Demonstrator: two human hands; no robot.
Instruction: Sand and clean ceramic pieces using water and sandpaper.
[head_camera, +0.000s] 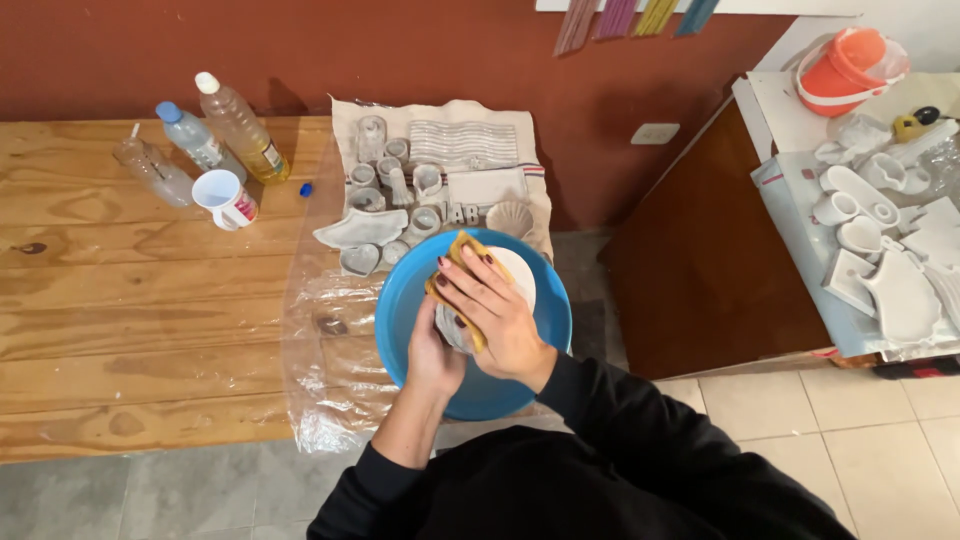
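Over a round blue basin at the table's right end, my left hand holds a small grey clay piece from below. My right hand lies on top of it and presses a yellow sponge against the piece. A white round shape shows in the basin just behind my right hand. Most of the clay piece is hidden by my fingers.
Several grey unfired clay pieces lie on a striped cloth behind the basin. Plastic bottles and a white cup stand on the wooden table. A side table at right carries white ceramic pieces and an orange bucket.
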